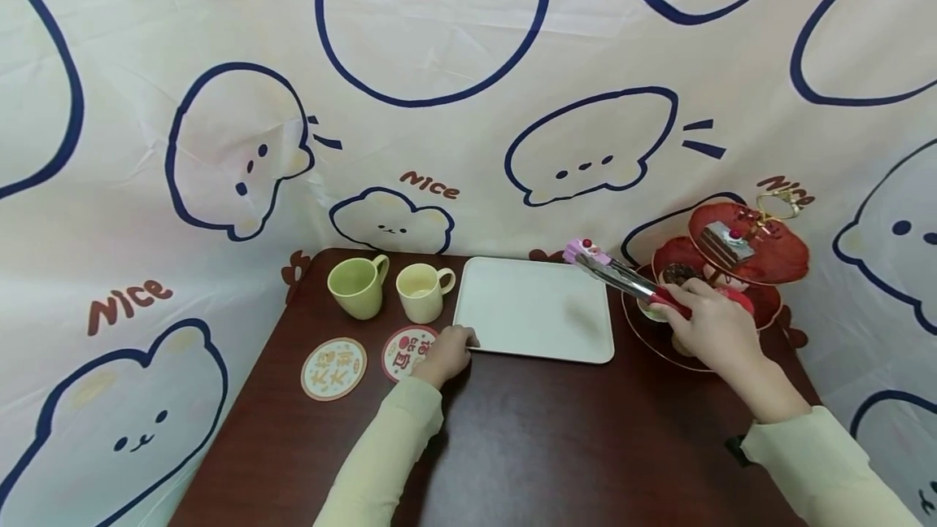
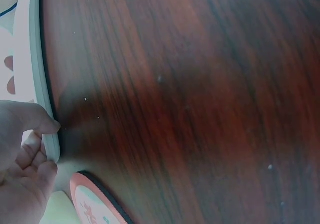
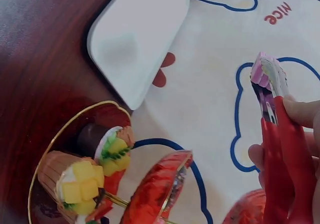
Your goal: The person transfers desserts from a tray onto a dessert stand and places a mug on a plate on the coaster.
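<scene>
My left hand (image 1: 448,354) pinches the near left corner of a white rectangular tray (image 1: 538,307), thumb on one side and fingers curled at the edge in the left wrist view. At the right, my right hand (image 1: 713,328) grips the red handles of metal tongs (image 1: 622,276). Their tips hold a small pink-purple cake (image 1: 583,250) topped with a red berry, raised over the tray's far right corner. Just below the right hand is a tiered dessert stand (image 1: 786,254) with red plates, bearing a chocolate cake slice (image 1: 727,244).
Left of the tray stand a green mug (image 1: 356,287) and a cream mug (image 1: 420,293). Two round coasters lie before them, one yellow-lettered (image 1: 333,369), one red-lettered (image 1: 407,352). Fruit-topped cups (image 3: 82,186) sit on the stand's lowest plate. A patterned cloth (image 1: 439,153) hangs behind the table.
</scene>
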`<state>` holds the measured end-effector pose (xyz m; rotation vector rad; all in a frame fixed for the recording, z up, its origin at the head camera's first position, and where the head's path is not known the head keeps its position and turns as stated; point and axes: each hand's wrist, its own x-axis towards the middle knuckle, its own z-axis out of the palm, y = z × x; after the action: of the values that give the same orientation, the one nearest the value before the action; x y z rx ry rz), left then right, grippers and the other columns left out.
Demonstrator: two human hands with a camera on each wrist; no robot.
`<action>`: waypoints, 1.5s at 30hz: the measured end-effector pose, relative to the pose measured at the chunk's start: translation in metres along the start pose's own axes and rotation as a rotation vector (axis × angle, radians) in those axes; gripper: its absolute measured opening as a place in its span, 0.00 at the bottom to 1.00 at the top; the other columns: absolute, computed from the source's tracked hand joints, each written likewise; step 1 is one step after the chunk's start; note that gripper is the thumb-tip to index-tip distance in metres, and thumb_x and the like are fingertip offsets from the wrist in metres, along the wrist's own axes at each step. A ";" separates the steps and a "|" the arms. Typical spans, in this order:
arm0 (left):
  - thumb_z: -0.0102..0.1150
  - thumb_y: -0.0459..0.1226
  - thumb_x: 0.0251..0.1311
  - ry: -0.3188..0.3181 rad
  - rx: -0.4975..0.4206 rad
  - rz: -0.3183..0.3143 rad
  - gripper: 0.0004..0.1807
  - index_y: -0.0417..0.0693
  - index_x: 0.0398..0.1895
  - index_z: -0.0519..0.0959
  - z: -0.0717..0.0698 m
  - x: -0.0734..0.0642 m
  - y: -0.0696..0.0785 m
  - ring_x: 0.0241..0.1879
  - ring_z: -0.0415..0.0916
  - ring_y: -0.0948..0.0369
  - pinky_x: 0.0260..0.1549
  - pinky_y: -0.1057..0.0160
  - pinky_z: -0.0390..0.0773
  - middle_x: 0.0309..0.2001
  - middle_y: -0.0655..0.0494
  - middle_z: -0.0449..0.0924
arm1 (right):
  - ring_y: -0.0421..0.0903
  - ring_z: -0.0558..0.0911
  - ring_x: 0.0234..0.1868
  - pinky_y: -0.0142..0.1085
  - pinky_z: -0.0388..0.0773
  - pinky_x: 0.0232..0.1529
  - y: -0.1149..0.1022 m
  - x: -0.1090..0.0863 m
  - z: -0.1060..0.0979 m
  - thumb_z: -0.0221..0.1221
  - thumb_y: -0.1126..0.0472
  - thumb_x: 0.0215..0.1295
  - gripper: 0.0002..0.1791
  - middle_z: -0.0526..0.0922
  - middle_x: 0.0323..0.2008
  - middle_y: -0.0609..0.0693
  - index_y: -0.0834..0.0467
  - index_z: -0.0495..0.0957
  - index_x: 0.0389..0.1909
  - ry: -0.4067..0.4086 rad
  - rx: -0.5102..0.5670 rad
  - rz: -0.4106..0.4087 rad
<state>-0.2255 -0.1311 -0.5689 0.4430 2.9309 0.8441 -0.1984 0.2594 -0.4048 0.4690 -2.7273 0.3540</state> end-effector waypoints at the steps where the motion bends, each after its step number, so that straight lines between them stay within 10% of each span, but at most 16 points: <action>1: 0.59 0.18 0.53 0.000 -0.003 -0.001 0.14 0.40 0.36 0.86 0.000 0.000 0.000 0.42 0.83 0.49 0.45 0.51 0.83 0.37 0.47 0.85 | 0.58 0.77 0.28 0.53 0.78 0.25 0.000 -0.001 -0.002 0.73 0.56 0.59 0.27 0.82 0.41 0.65 0.70 0.83 0.54 0.012 -0.004 -0.008; 28: 0.59 0.18 0.55 -0.020 0.002 -0.022 0.13 0.40 0.37 0.86 -0.002 0.000 0.000 0.43 0.82 0.48 0.45 0.50 0.83 0.39 0.47 0.83 | 0.65 0.80 0.34 0.60 0.79 0.29 0.026 -0.035 -0.076 0.71 0.59 0.61 0.26 0.79 0.45 0.71 0.75 0.80 0.53 0.100 -0.131 0.121; 38: 0.59 0.19 0.55 -0.025 0.019 -0.032 0.13 0.41 0.37 0.86 -0.002 0.001 0.001 0.43 0.81 0.49 0.45 0.51 0.83 0.38 0.47 0.82 | 0.58 0.71 0.27 0.35 0.67 0.17 0.044 -0.051 -0.093 0.68 0.58 0.67 0.28 0.74 0.40 0.73 0.77 0.76 0.56 0.069 -0.119 0.286; 45: 0.59 0.19 0.55 -0.028 0.013 -0.032 0.13 0.41 0.37 0.86 -0.002 0.002 0.002 0.43 0.82 0.49 0.45 0.51 0.83 0.38 0.47 0.83 | 0.63 0.70 0.28 0.26 0.58 0.19 0.061 -0.071 -0.094 0.52 0.38 0.73 0.42 0.73 0.38 0.73 0.80 0.78 0.48 0.252 -0.083 0.237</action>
<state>-0.2270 -0.1300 -0.5657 0.4035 2.9113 0.8093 -0.1299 0.3629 -0.3576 0.0712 -2.5407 0.3339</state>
